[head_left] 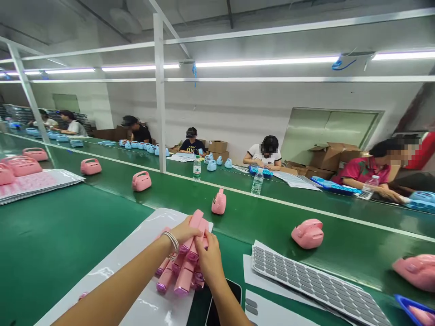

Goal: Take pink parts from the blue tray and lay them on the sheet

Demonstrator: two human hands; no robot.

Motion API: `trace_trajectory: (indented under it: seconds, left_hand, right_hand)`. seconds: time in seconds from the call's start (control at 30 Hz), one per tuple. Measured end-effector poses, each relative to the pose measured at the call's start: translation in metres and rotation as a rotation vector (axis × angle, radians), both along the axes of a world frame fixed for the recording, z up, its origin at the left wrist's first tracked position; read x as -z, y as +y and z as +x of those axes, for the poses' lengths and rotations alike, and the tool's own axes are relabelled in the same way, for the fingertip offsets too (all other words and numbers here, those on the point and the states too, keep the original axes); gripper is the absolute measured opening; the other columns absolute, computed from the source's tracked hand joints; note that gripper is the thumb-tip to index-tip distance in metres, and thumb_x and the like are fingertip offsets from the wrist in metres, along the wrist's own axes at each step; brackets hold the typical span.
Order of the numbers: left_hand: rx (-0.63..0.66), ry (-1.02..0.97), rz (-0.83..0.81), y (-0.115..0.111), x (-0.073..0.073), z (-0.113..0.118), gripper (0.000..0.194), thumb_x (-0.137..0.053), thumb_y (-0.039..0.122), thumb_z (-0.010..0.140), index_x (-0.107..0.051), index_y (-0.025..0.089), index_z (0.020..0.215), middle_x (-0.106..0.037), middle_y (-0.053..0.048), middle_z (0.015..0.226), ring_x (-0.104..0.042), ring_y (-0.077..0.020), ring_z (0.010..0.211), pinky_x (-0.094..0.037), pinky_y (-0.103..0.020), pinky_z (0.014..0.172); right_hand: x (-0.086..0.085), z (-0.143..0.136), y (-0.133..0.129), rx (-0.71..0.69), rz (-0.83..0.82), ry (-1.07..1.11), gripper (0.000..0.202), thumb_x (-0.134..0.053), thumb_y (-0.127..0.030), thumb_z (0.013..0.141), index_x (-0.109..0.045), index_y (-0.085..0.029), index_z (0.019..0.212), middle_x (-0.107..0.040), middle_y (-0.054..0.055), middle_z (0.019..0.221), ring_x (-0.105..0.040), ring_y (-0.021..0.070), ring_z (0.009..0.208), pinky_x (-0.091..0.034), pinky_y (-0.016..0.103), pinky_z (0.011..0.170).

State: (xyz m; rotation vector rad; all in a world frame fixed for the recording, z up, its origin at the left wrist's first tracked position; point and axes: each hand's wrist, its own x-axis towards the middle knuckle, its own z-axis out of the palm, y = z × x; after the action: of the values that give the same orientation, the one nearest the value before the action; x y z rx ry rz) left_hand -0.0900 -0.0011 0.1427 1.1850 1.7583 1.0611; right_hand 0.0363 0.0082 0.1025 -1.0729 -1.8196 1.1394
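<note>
The green conveyor belt (84, 226) runs the length of the hall under strip lights; co-workers sit along its far edge. At the near edge, the left hand (185, 233) and right hand (209, 262) are together, clamped on a bundle of pink sticks (190, 262) above a white sheet (136, 253).

The conveyor belt (84, 226) is deep green with a thin white stripe along it, and the small handled cases (141, 181) riding on it are bubblegum pink, as are the slim pink sticks (190, 253) with shiny magenta ends. Across the line the cases (211, 165) are pale blue. The sticker sheet (319, 285) is white, patterned with rows of grey ovals, and the frame post (159, 90) is white.
</note>
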Motion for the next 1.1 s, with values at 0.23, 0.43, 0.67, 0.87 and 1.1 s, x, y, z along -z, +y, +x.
trace_trajectory:
  seconds: [0.23, 0.43, 0.67, 0.87, 1.1]
  left_hand:
    - [-0.026, 0.358, -0.166, -0.003, -0.001, 0.002, 0.055, -0.062, 0.025, 0.079, -0.041, 0.018, 0.129, -0.054, -0.011, 0.121, -0.054, -0.0258, 0.105, -0.042, -0.049, 0.091]
    - [-0.057, 0.643, -0.275, -0.014, 0.003, 0.008, 0.067, -0.056, 0.028, 0.081, -0.027, 0.014, 0.14, -0.048, -0.018, 0.125, -0.046, -0.0329, 0.114, -0.034, -0.052, 0.096]
    - [-0.06, 0.696, -0.166, -0.028, 0.023, -0.007, 0.053, -0.037, 0.013, 0.085, -0.029, 0.006, 0.137, -0.048, -0.022, 0.125, -0.045, -0.03, 0.118, -0.035, -0.046, 0.096]
    - [-0.076, 0.527, -0.014, -0.035, 0.024, -0.02, 0.05, -0.034, 0.022, 0.085, -0.036, 0.004, 0.131, -0.045, -0.019, 0.135, -0.04, -0.0261, 0.126, -0.028, -0.037, 0.105]
    - [-0.276, 0.303, 0.133, -0.085, 0.021, -0.034, 0.057, -0.036, 0.043, 0.084, -0.03, 0.018, 0.135, -0.036, -0.005, 0.145, -0.036, -0.023, 0.129, -0.025, -0.036, 0.109]
  right_hand:
    - [0.007, 0.008, -0.001, -0.08, 0.049, -0.283, 0.064, -0.041, -0.048, 0.086, -0.042, -0.006, 0.134, -0.032, 0.019, 0.145, -0.016, 0.0382, 0.137, -0.01, 0.057, 0.108]
    - [0.012, 0.017, -0.008, -0.081, 0.061, -0.411, 0.063, -0.043, -0.055, 0.084, -0.048, -0.014, 0.132, -0.026, 0.016, 0.148, 0.004, 0.0466, 0.135, 0.002, 0.071, 0.099]
    - [0.013, 0.041, -0.011, -0.103, 0.159, -0.472, 0.058, -0.047, -0.045, 0.084, -0.05, -0.01, 0.13, -0.032, 0.02, 0.145, -0.001, 0.0431, 0.136, -0.006, 0.065, 0.105]
    - [0.015, 0.053, -0.008, -0.143, 0.224, -0.474, 0.056, -0.051, -0.042, 0.083, -0.048, -0.016, 0.132, -0.038, 0.014, 0.143, -0.003, 0.0445, 0.136, -0.011, 0.065, 0.105]
    - [0.02, 0.058, -0.003, -0.113, 0.311, -0.487, 0.049, -0.055, -0.025, 0.081, -0.051, -0.008, 0.127, -0.032, 0.017, 0.146, -0.014, 0.0452, 0.135, -0.02, 0.06, 0.106]
